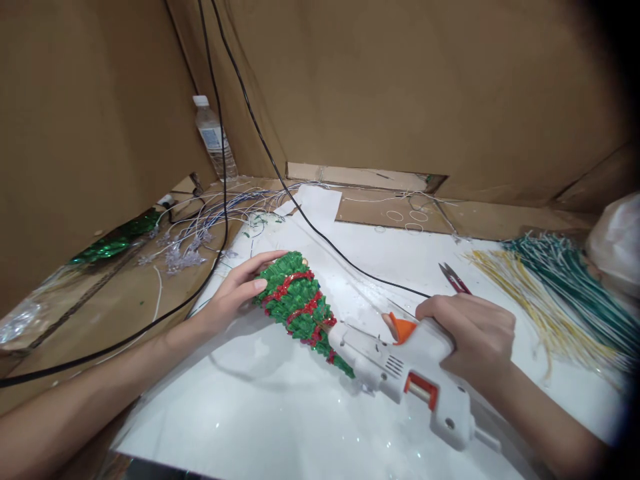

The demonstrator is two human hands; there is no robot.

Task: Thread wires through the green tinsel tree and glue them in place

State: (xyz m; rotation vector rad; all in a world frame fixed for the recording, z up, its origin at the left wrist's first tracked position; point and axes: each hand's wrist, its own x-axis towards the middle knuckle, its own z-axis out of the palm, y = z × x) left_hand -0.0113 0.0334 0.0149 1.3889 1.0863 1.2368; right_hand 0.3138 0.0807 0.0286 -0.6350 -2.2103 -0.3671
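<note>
While L hand (235, 290) grips red-trimmed green xmas tree (295, 307), R hand (473, 333) clenches glue gun (405, 373).

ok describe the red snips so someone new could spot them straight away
On the white board, find the right hand on the glue gun. Just beyond it lie small red-handled snips, the only cutter in view, left of the yellow strands.

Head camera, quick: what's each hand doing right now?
Left hand: holding the green miniature Christmas tree.
Right hand: closed around the white glue gun.
</note>
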